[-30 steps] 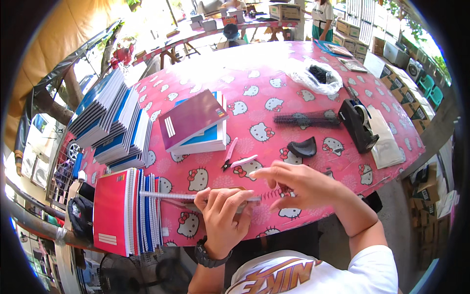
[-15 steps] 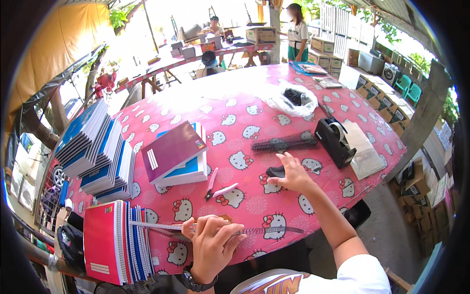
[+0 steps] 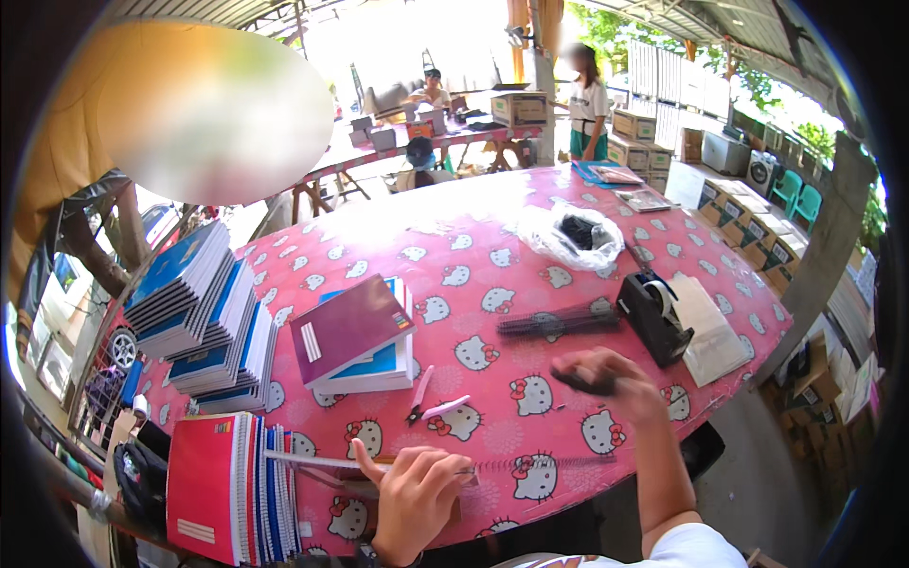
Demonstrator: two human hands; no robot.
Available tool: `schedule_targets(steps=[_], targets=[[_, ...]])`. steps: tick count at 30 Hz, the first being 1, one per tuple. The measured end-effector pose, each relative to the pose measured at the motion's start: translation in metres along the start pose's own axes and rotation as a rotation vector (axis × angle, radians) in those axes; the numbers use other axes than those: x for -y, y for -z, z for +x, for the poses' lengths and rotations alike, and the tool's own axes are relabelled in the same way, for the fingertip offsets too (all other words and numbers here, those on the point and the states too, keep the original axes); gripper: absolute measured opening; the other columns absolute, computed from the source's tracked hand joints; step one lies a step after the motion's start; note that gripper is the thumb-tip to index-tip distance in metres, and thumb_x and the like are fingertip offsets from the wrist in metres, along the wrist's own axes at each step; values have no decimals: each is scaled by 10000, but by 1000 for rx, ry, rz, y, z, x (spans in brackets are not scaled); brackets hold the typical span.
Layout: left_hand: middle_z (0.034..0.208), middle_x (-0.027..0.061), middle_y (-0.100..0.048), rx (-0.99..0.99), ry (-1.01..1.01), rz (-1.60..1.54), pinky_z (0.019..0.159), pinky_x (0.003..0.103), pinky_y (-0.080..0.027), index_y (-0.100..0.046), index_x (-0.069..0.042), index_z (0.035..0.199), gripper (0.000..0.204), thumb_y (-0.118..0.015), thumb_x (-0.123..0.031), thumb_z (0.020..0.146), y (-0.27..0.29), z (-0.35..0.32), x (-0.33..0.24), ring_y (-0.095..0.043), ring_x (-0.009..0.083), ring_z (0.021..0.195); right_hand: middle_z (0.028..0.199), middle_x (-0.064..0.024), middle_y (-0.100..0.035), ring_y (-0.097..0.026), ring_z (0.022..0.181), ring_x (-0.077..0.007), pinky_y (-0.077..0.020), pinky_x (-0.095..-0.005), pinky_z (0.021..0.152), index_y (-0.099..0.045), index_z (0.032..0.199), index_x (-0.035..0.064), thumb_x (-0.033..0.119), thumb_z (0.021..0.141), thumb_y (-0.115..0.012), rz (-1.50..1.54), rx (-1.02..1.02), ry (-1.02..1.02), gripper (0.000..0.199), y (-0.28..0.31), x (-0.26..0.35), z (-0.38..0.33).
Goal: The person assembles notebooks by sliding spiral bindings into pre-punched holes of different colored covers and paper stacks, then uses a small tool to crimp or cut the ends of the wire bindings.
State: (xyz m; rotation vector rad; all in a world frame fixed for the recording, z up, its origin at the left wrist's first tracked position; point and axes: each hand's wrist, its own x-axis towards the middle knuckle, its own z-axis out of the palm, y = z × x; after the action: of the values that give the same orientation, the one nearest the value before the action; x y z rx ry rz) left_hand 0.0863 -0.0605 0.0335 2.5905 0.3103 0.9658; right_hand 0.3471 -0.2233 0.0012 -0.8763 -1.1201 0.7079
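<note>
Near the front edge of the table, my left hand (image 3: pixel 417 497) bends its fingers over a notebook (image 3: pixel 312 461) seen nearly edge-on, its thumb raised. A thin dark spiral coil (image 3: pixel 549 464) runs out from beside those fingers to the right. My right hand (image 3: pixel 620 383), slightly blurred, is closed around a small black object (image 3: pixel 582 381) above the table; its kind is unclear. Pink-handled cutting pliers (image 3: pixel 436 405) lie open between the hands and a stack topped by a purple notebook (image 3: pixel 352 327). Beyond my right hand lies a bundle of black coils (image 3: pixel 559 324).
Red and blue spiral notebooks (image 3: pixel 208 483) stand at the left front, with tall stacks of blue notebooks (image 3: pixel 189 303) behind. A black tape dispenser (image 3: pixel 653 317) and a white plastic bag (image 3: pixel 568 237) are on the right. Two people are near the far table.
My right hand has picked up the black object from the table and lifted it. My left hand stays at the notebook, its thumb now raised. The view has shifted slightly.
</note>
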Motion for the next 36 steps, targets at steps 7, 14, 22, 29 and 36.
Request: schedule_targets(steps=[7,14,22,29,36], targets=[[795,-22,-620,-10,-1,37,1053,542,-64,-641,-143,802,72,-609,-198,835,-7,9,-3,-602,174,877,1183,-167,-545,-457,1141,-374,-343,-482,962,-598,1076,75,430,720,-738,-535,668,-519,521,-53,-4,-29],[828,-29,-613,17,-22,96,1010,445,-153,-649,-161,857,114,-638,-267,816,-12,2,-1,-594,164,883,1225,-111,-527,-373,1213,-365,-331,-502,969,-622,1016,108,435,616,-779,-1455,-318,-235,540,-15,-118,-56],[906,-23,-620,36,8,61,1038,437,-128,-639,-168,902,151,-679,-248,781,-7,0,1,-585,166,936,1205,-131,-562,-487,1134,-302,-375,-417,968,-628,1047,59,446,711,-745,-983,-295,-172,526,-38,-94,-20],[889,-19,-609,74,44,109,1059,488,-71,-647,-167,899,147,-671,-261,789,-3,0,-2,-574,203,962,1205,-108,-570,-514,1102,-190,-413,-345,930,-600,1127,64,428,776,-712,69,-55,-235,518,-62,-77,14],[898,-23,-596,3,60,28,1061,501,-57,-642,-163,901,170,-664,-294,796,-5,0,1,-541,205,1024,1166,-105,-573,-509,1092,-177,-378,-332,956,-579,1136,12,553,834,-578,96,79,-230,620,-69,-87,33]])
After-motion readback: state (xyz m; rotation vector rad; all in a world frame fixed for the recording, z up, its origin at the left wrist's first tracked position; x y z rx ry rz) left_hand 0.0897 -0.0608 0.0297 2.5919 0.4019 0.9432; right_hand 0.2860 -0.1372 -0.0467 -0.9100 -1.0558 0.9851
